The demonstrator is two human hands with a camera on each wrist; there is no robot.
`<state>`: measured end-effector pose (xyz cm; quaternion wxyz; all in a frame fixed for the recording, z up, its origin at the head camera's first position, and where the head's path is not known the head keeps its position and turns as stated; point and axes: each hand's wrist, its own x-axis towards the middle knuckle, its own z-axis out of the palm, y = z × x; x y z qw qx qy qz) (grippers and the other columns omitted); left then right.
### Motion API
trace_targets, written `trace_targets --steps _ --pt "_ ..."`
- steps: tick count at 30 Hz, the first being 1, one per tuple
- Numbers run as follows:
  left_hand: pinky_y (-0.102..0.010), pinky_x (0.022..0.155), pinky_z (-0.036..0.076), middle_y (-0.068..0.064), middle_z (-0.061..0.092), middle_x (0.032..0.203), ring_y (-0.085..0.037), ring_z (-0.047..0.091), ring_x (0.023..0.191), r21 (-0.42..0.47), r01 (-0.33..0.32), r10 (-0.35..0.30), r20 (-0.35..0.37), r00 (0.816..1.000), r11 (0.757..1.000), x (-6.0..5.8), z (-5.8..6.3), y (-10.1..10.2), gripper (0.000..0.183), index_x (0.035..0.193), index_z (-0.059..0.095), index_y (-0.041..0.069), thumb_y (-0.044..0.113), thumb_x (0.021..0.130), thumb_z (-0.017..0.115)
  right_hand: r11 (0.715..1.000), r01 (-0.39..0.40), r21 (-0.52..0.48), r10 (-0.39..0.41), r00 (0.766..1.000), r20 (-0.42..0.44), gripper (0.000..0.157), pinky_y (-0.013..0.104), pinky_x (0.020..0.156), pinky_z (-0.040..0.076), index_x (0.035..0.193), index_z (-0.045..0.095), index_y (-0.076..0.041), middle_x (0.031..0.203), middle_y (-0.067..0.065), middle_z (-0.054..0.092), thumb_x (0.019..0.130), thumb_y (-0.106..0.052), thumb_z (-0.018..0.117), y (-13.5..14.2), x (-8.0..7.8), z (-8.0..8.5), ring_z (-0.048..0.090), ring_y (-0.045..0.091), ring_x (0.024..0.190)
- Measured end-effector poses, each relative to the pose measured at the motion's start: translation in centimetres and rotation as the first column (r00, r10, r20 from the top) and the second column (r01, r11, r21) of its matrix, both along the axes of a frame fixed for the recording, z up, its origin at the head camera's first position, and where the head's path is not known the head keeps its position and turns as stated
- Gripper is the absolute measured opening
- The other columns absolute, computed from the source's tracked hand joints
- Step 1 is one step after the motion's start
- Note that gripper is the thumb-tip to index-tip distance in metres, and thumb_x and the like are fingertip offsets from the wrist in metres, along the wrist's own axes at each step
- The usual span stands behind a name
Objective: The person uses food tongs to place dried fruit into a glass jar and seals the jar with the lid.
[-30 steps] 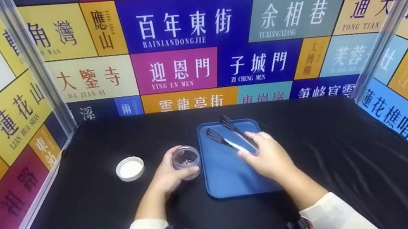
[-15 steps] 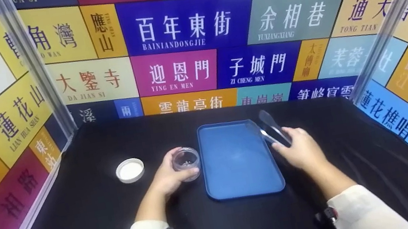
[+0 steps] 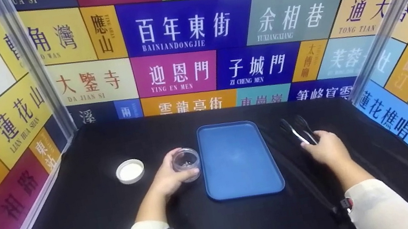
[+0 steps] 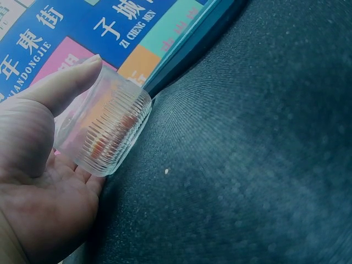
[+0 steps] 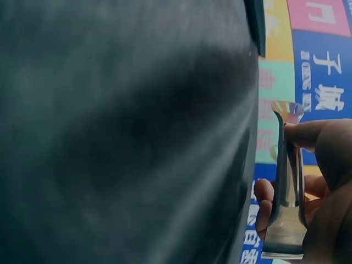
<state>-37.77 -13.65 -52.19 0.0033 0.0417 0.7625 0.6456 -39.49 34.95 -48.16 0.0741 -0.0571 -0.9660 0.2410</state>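
Observation:
My left hand [image 3: 167,175] holds a clear, lidless jar [image 3: 187,160] just left of the blue tray [image 3: 237,159], thumb across its near side. Small bits lie in the bottom of the jar; in the left wrist view its ribbed wall [image 4: 113,129] shows some orange-red through it. Over the cloth to the right of the tray, my right hand [image 3: 329,147] grips metal tongs [image 3: 298,134] with dark slotted tips, which point away and stand apart. The right wrist view shows thumb and fingers around the tongs' arms, near the bent end [image 5: 284,234].
A white round lid [image 3: 130,171] lies on the black cloth [image 3: 224,228] to the left of the jar. Panels printed with place names [image 3: 187,21] wall in the table at the back and both sides, with clear corner posts [image 3: 37,64].
My right hand has carried the tongs from over the tray out to the right, past its right edge. The left hand and jar have stayed in place.

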Motion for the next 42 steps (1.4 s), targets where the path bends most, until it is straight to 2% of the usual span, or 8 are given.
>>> trace_targets --steps 8,15,24,35,39,42 --pt "-0.054 0.129 0.037 -0.013 0.057 0.16 -0.037 0.054 0.147 -0.001 -0.007 0.007 0.0 1.0 1.0 0.0 -0.1 0.0 0.093 0.157 0.046 0.015 0.021 0.078 0.096 0.994 0.112 0.016 -0.113 0.992 0.048 0.076 0.068 0.118 0.042 0.15 0.046 0.014 0.149 0.042 0.052 0.102 -0.041 0.065 2.9 0.3 -0.3 0.054 0.059 0.134" --pt "-0.055 0.129 0.037 -0.013 0.057 0.159 -0.037 0.054 0.147 -0.004 -0.004 0.004 -0.008 1.0 1.0 -0.1 -0.1 0.0 0.094 0.157 0.045 0.014 0.021 0.079 0.096 0.99 0.142 0.018 -0.143 0.987 0.071 0.081 0.068 0.123 0.036 0.152 0.041 0.017 0.153 0.044 0.044 0.102 -0.042 0.065 4.2 0.7 -0.4 0.045 0.061 0.142" --pt "-0.054 0.129 0.037 -0.014 0.057 0.158 -0.038 0.056 0.145 0.0 -0.005 0.005 -0.019 1.0 1.0 0.0 -0.1 0.0 0.093 0.157 0.045 0.012 0.019 0.079 0.096 0.99 0.135 0.05 -0.139 0.987 0.079 0.081 0.068 0.122 0.037 0.149 0.044 0.019 0.15 0.047 0.046 0.101 -0.043 0.065 4.3 0.8 -0.4 0.046 0.062 0.14" --pt "-0.055 0.129 0.037 -0.013 0.058 0.158 -0.037 0.055 0.145 -0.002 -0.007 0.007 -0.008 1.0 1.0 0.0 0.0 0.0 0.093 0.157 0.046 0.015 0.021 0.079 0.095 0.983 0.132 0.13 -0.147 0.983 0.112 0.083 0.07 0.112 0.045 0.146 0.049 0.017 0.144 0.047 0.052 0.099 -0.049 0.065 4.2 1.2 -0.1 0.053 0.064 0.13" --pt "-0.055 0.129 0.037 -0.014 0.058 0.157 -0.037 0.055 0.145 0.002 -0.008 0.008 0.001 1.0 1.0 0.1 -0.1 0.0 0.093 0.157 0.046 0.015 0.021 0.078 0.096 0.98 0.156 0.124 -0.171 0.978 0.12 0.088 0.073 0.11 0.042 0.147 0.046 0.017 0.144 0.048 0.048 0.099 -0.054 0.065 3.9 1.2 0.0 0.047 0.068 0.128" --pt "-0.055 0.129 0.037 -0.013 0.058 0.158 -0.037 0.055 0.145 0.0 -0.006 0.006 0.003 1.0 1.0 0.0 -0.1 -0.1 0.093 0.157 0.046 0.015 0.021 0.078 0.096 0.975 0.19 0.118 -0.2 0.977 0.08 0.089 0.076 0.106 0.037 0.15 0.044 0.012 0.145 0.045 0.044 0.097 -0.056 0.066 3.1 1.0 0.2 0.041 0.067 0.128"
